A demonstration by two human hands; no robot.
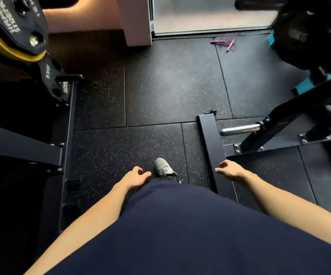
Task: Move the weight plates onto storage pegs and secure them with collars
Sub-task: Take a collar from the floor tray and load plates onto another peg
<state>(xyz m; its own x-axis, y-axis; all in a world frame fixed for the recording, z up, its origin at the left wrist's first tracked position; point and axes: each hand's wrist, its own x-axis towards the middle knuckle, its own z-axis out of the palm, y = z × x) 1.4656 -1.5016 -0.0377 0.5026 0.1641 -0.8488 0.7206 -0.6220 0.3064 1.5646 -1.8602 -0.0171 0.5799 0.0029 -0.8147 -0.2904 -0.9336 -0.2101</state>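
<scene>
Black weight plates (18, 22) with a yellow plate behind them hang on a rack at the top left, and a smaller 10 kg plate (50, 74) sits lower on the same rack. A blurred black 10 kg plate (303, 34) hangs at the top right. A bare chrome storage peg (240, 129) juts left from the black frame on the right. My left hand (135, 178) and my right hand (232, 171) hang at my sides with loosely curled fingers, holding nothing. No collar is in view.
Black speckled rubber floor tiles (170, 86) lie between the two racks. A black steel base rail (212, 151) runs along the floor by my right hand. A pink skipping rope (225, 43) lies near the door. My grey shoe (163, 167) points forward.
</scene>
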